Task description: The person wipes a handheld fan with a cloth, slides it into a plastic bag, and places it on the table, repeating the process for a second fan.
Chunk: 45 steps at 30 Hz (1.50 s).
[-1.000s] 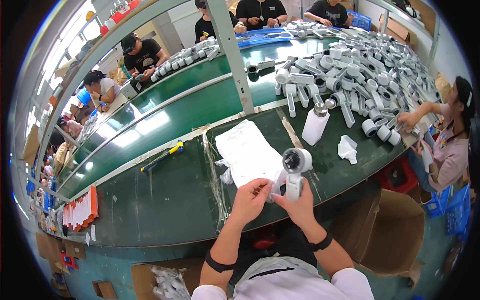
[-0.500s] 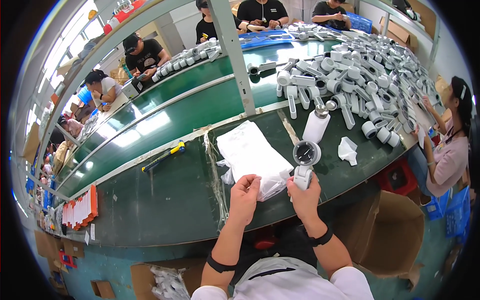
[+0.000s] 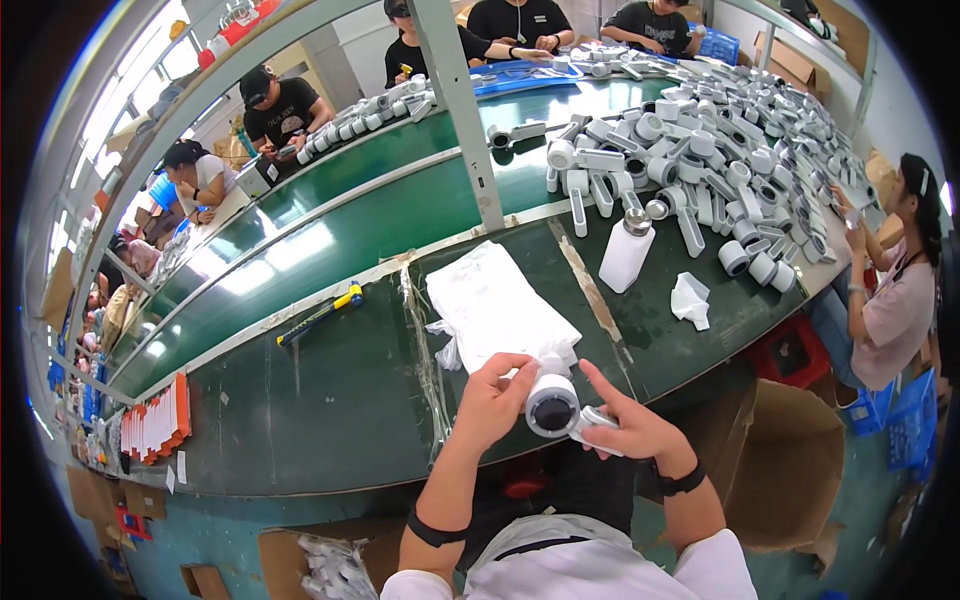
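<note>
My right hand (image 3: 635, 425) holds a white-and-grey handheld device (image 3: 551, 408) by its handle, the index finger stretched out along it. The device's round head, with a dark disc, is turned up and lies against the fingertips of my left hand (image 3: 498, 402). Thumb and fingers of that left hand are pinched at the edge of a clear plastic bag (image 3: 553, 362); the exact contact is partly hidden by the device. Just beyond lies a stack of white bags (image 3: 490, 300). To its right stand a white bottle (image 3: 627, 250) with a metal cap and a crumpled white cloth (image 3: 690, 301).
A large pile of similar devices (image 3: 690, 150) covers the back right. A yellow-and-black tool (image 3: 320, 313) lies left on the green table (image 3: 300, 400); orange-and-white boxes (image 3: 158, 420) sit farther left. A metal post (image 3: 460, 120) rises ahead. An open carton (image 3: 780, 470) stands lower right. Co-workers sit around.
The right hand has brought the device down and left, turning its head toward me, beside the left hand. The left hand has shifted slightly right and down.
</note>
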Tool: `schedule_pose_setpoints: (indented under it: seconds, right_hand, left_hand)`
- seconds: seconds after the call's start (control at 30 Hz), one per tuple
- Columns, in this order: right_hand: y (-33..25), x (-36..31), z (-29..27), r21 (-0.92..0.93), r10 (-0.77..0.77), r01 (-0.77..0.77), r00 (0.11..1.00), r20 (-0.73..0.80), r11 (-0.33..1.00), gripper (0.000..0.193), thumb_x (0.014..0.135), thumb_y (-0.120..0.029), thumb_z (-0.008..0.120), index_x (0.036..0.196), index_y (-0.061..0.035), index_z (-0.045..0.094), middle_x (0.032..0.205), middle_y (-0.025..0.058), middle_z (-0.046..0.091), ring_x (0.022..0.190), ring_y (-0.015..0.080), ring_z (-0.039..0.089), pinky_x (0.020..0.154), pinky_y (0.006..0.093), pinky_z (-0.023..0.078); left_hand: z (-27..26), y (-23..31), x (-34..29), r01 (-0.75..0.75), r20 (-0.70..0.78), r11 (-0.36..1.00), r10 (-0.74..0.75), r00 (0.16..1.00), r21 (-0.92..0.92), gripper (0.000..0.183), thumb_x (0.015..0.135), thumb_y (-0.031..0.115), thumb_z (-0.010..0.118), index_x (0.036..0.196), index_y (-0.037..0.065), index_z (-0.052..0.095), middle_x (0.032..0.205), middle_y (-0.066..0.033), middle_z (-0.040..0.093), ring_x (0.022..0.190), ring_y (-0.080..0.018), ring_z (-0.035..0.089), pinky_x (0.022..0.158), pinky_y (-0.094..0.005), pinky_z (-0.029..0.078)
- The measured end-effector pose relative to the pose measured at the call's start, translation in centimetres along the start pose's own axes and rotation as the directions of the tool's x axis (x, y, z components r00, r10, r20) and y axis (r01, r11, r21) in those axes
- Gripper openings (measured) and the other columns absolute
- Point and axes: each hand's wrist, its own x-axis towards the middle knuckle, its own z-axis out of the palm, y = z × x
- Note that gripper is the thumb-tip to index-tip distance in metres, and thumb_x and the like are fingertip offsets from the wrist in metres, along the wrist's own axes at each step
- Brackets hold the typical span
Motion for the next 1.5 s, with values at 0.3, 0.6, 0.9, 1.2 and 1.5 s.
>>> schedule_pose_setpoints:
  seconds: [0.3, 0.6, 0.9, 1.2, 1.5]
  right_hand:
    - [0.7, 3.2, -0.1, -0.045, 0.031, -0.027, 0.996, 0.078, 0.999, 0.075, 0.087, -0.011, 0.064, 0.151, -0.0142, 0.025, 0.089, 0.0038, 0.061, 0.069, 0.0103, 0.055, 0.063, 0.0254, 0.047]
    - [0.4, 3.1, 4.0, -0.493, -0.109, -0.14, 0.89, -0.442, 0.858, 0.074, 0.085, -0.029, 0.066, 0.146, -0.0083, 0.032, 0.087, 0.0217, 0.066, 0.081, 0.0354, 0.066, 0.073, 0.0393, 0.05]
    - [2.8, 5.5, 4.7, -0.302, -0.358, 0.211, 0.709, -0.608, 0.93, 0.082, 0.087, -0.024, 0.064, 0.151, -0.0109, 0.014, 0.099, 0.0244, 0.067, 0.086, 0.0392, 0.067, 0.072, 0.0393, 0.051]
    - [3.6, 7.5, 4.5, -0.167, -0.41, 0.405, 0.643, -0.648, 0.899, 0.053, 0.098, -0.022, 0.054, 0.144, -0.0076, 0.03, 0.106, 0.0092, 0.062, 0.083, 0.013, 0.061, 0.073, 0.026, 0.049]
    - [2.2, 8.1, 9.6, 0.4, -0.298, 0.499, 0.833, -0.466, 0.769, 0.053, 0.099, -0.022, 0.052, 0.143, 0.0014, 0.033, 0.125, 0.0073, 0.056, 0.105, 0.0115, 0.056, 0.088, 0.0253, 0.047]
  left_hand:
    - [-2.9, -0.3, -0.2, -0.046, 0.091, 0.999, 0.044, 0.995, 0.021, 0.013, 0.096, 0.014, 0.058, 0.105, 0.006, 0.063, 0.088, 0.0011, 0.064, 0.067, -0.0042, 0.054, 0.055, -0.0199, 0.044]
    - [0.2, -0.7, -0.8, -0.527, 0.014, 0.625, 0.637, 0.771, 0.576, 0.008, 0.085, 0.002, 0.065, 0.092, 0.003, 0.067, 0.094, -0.0072, 0.056, 0.059, -0.0163, 0.057, 0.055, -0.0268, 0.046]
    - [2.5, -2.4, -2.7, -0.616, 0.175, 0.491, 0.678, 0.714, 0.616, 0.025, 0.074, 0.0, 0.069, 0.096, 0.011, 0.067, 0.088, -0.0067, 0.058, 0.061, -0.0205, 0.062, 0.052, -0.0321, 0.05]
    - [1.1, -3.3, -4.7, -0.321, 0.133, 0.936, 0.303, 0.944, 0.145, 0.009, 0.088, 0.005, 0.065, 0.095, 0.0, 0.065, 0.09, -0.008, 0.066, 0.075, -0.0118, 0.064, 0.068, -0.0261, 0.052]
    - [-0.9, -4.6, -3.1, 0.201, 0.049, 0.744, -0.221, 0.974, -0.637, 0.036, 0.101, 0.028, 0.048, 0.127, 0.005, 0.048, 0.119, -0.0089, 0.06, 0.107, -0.0171, 0.059, 0.092, -0.033, 0.049]
